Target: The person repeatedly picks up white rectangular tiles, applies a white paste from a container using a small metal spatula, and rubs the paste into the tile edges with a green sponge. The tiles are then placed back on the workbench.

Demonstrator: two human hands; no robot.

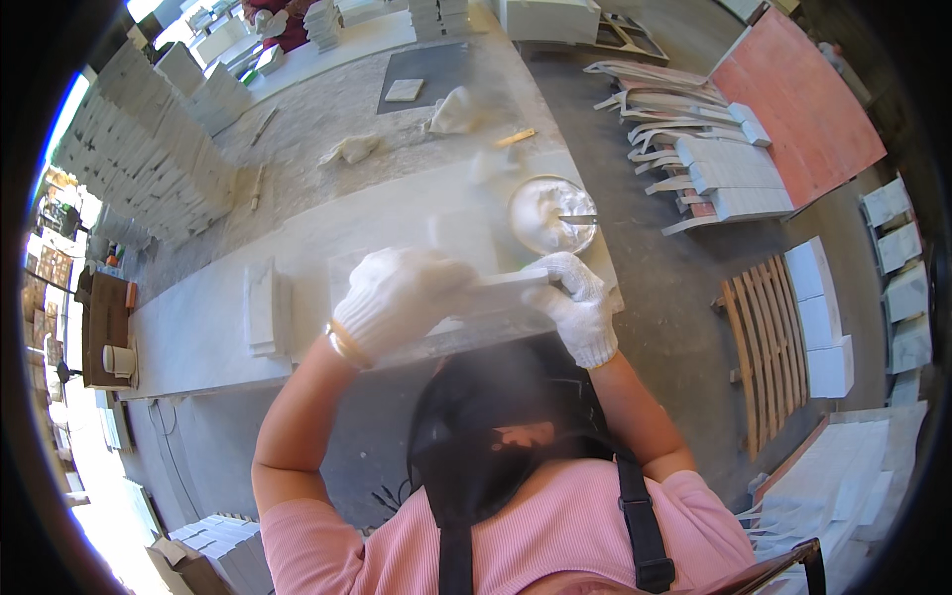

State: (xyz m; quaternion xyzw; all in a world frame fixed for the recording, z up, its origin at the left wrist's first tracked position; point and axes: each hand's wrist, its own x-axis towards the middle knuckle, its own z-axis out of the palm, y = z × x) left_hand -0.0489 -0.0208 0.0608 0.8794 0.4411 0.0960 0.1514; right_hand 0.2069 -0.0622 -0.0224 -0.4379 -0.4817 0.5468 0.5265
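Note:
Both my hands wear white knitted gloves. Between them, edge toward the view, is a thin white slab [501, 290], held level above the near edge of the pale worktable [198, 327]. My left hand [402, 297] is closed on its left part, the fingers smeared. At its right end my right hand [580, 307] pinches it between thumb and curled fingers. Just beyond the right hand, a round tub of white paste [540, 213] has a flat-bladed knife [578, 219] lying in it. Another pale slab [461, 236] lies flat beyond the held one.
A small stack of white slabs [262, 307] stands left of my hands. Tall slab stacks [139, 149] line the table's far left. Crumpled cloths [451, 111] and a yellow-handled tool [516, 138] lie farther back. Right of the table are a wooden pallet [764, 347] and strapped white blocks [729, 174].

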